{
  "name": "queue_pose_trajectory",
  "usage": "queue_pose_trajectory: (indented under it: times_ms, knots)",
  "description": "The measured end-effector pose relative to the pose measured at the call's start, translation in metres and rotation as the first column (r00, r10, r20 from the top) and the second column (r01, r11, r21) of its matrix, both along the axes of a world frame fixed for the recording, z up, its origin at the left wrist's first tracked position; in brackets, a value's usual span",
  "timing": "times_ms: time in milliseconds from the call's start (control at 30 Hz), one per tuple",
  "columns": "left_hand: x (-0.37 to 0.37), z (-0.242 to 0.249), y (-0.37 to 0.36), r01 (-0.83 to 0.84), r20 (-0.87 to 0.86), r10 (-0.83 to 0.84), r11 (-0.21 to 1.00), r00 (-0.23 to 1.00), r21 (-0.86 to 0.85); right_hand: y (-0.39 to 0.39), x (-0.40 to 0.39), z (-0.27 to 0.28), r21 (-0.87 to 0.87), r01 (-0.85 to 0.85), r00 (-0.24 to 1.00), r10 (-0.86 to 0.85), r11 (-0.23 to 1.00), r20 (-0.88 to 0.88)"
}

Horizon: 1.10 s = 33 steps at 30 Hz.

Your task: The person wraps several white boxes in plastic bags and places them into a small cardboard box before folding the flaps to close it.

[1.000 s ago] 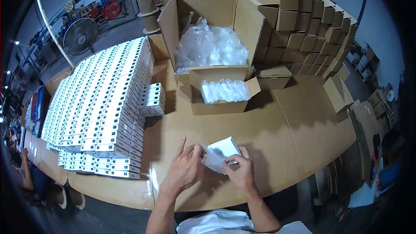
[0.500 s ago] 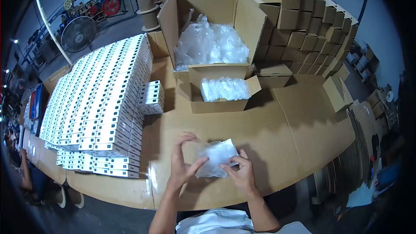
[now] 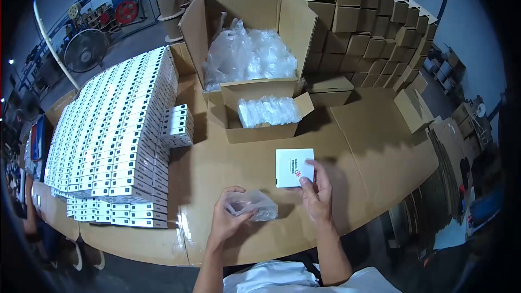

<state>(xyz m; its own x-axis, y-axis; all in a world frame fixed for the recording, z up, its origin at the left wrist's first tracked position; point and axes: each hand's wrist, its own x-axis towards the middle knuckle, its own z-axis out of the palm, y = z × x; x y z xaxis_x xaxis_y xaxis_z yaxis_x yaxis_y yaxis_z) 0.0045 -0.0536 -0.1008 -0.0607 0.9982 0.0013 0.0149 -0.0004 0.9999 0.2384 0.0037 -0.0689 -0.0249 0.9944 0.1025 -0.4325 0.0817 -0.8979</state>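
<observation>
My left hand (image 3: 229, 216) pinches a clear plastic bag (image 3: 259, 205) at its left side, and the bag's mouth gapes. To the right, my right hand (image 3: 318, 191) grips a flat white box (image 3: 293, 167) by its lower right corner, thumb on top. Dark lettering and a small red mark show on the box's face. Box and bag are apart, both held above the cardboard-covered table. Beyond them stands an open carton (image 3: 260, 134) holding a row of plastic-wrapped packs (image 3: 268, 112).
A large open box (image 3: 190, 38) at the back holds clear bags (image 3: 252, 54). Stacked white boxes (image 3: 108, 125) fill the left side, with a small stack (image 3: 178, 125) beside them. Brown cartons (image 3: 374, 32) are piled at back right. Another person's arm (image 3: 30, 206) shows at far left.
The white box and plastic bag, earlier close together between both hands, are now separate. My right hand has moved up and right with the box; the bag stays in my left hand.
</observation>
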Motion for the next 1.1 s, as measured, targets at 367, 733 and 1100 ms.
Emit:
queue_pose_trajectory:
  times_ms: [367, 733, 1100]
  knots:
    - [0.016, 0.021, 0.0, 0.061, -0.064, -0.067, 0.993, 0.996, -0.096, 0.004, -0.015, 0.013, 0.282, -0.027, 0.981, -0.028, 0.959, 0.19]
    - [0.009, 0.014, 0.003, 0.118, -0.061, -0.12, 0.992, 0.991, -0.039, 0.015, 0.007, 0.01, 0.304, -0.268, 0.884, 0.107, 0.914, 0.455]
    - [0.018, 0.015, 0.001, 0.097, 0.122, -0.088, 0.993, 0.989, -0.072, 0.014, -0.005, 0.003, 0.277, -0.209, 0.852, 0.035, 0.938, 0.523]
